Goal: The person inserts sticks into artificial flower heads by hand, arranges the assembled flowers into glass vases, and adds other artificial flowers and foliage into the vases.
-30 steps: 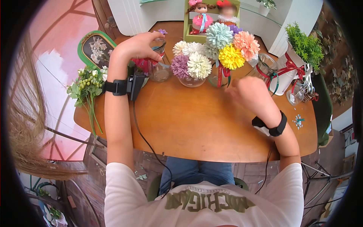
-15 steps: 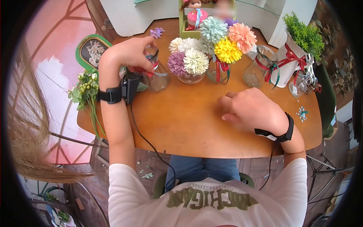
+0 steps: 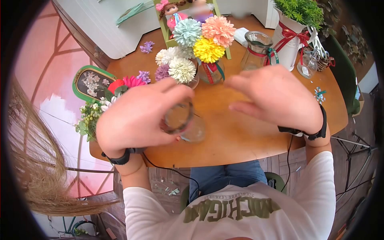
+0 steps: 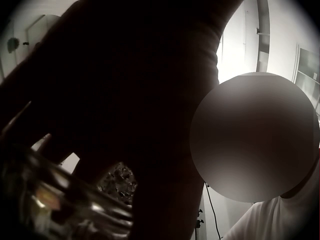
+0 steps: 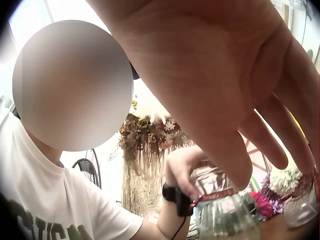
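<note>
The left hand grips a clear glass vase round its neck, over the left half of the table; the vase leans, its mouth toward the palm. In the left wrist view the dark hand curls at the glass rim. The right hand is held above the table, to the right of the vase, fingers extended and holding nothing. In the right wrist view the right palm faces the camera, and the glass vase with a red ribbon stands below its fingers.
Pompom flowers in glass vases stand behind the hands. A ribboned glass vase, a white pot with green leaves and a small jar are at the back right. At left lie green-white sprigs and an oval frame.
The left hand has brought the glass vase from the back left toward the table's front and tilted it. The right hand has risen, its fingers more extended. The head view has shifted.
</note>
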`<state>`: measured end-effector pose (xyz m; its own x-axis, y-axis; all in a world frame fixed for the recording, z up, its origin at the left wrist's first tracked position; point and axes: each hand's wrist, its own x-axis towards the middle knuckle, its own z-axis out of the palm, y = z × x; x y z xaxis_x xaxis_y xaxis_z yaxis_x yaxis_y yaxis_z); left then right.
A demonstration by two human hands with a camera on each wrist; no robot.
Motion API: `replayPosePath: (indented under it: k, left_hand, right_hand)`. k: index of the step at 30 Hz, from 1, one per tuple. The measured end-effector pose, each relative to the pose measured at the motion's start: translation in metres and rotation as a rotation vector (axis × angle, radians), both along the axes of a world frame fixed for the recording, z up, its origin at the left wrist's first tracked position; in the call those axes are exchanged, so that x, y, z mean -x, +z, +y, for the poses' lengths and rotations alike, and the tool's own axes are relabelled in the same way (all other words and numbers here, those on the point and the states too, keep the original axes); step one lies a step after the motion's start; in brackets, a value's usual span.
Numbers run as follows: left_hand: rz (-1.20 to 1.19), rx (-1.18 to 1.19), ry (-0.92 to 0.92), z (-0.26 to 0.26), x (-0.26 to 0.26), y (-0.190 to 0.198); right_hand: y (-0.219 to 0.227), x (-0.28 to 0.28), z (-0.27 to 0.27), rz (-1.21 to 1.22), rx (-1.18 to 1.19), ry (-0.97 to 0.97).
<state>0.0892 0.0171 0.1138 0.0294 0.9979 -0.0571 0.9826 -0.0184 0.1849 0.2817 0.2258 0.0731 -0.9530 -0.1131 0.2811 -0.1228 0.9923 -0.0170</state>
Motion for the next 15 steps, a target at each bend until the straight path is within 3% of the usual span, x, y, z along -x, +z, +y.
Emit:
replayPosePath:
  k: [5, 8, 11, 14, 15]
  left_hand:
    - [0.001, -0.159, -0.251, 0.027, -0.024, -0.022]
    - [0.020, -0.221, -0.273, 0.032, -0.023, -0.026]
    - [0.006, -0.225, -0.279, 0.037, -0.017, -0.028]
    - [-0.010, -0.247, -0.286, 0.044, -0.011, -0.034]
    - [-0.010, -0.251, -0.285, 0.045, -0.010, -0.036]
  right_hand:
    - [0.019, 0.000, 0.018, 0.215, 0.130, -0.156]
    - [0.023, -0.001, 0.029, 0.324, 0.183, -0.158]
    - [0.026, 0.001, 0.040, 0.373, 0.396, -0.206]
    - [0.029, 0.007, 0.049, 0.471, 0.329, -0.187]
    - [0.034, 0.004, 0.044, 0.364, 0.492, -0.331]
